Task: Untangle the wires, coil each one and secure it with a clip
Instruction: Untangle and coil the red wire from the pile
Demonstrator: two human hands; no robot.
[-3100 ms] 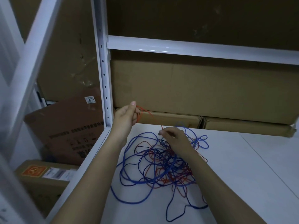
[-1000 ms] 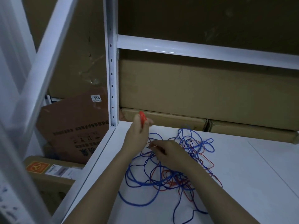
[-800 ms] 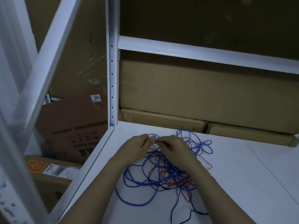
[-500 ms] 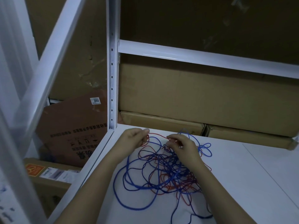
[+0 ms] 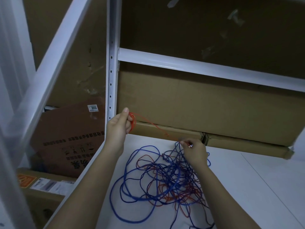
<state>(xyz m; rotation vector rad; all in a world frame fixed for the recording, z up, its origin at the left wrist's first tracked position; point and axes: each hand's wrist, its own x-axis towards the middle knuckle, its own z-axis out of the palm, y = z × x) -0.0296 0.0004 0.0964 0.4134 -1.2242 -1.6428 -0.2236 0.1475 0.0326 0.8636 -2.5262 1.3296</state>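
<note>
The left hand point(image 5: 119, 126) grips a small coil of thin orange wire point(image 5: 132, 122), raised above the white shelf board point(image 5: 257, 184). A taut strand runs down to the right hand point(image 5: 195, 152), whose fingertips pinch it (just above the heap). Below that pinch, tangled blue wire point(image 5: 142, 176) and orange loops lie on the board; closed brown cardboard boxes point(image 5: 198, 103) stand behind.

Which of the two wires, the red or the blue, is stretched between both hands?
The red wire: the left hand holds its small coil, the right hand pinches it. The blue wire lies loose on the shelf.
</note>
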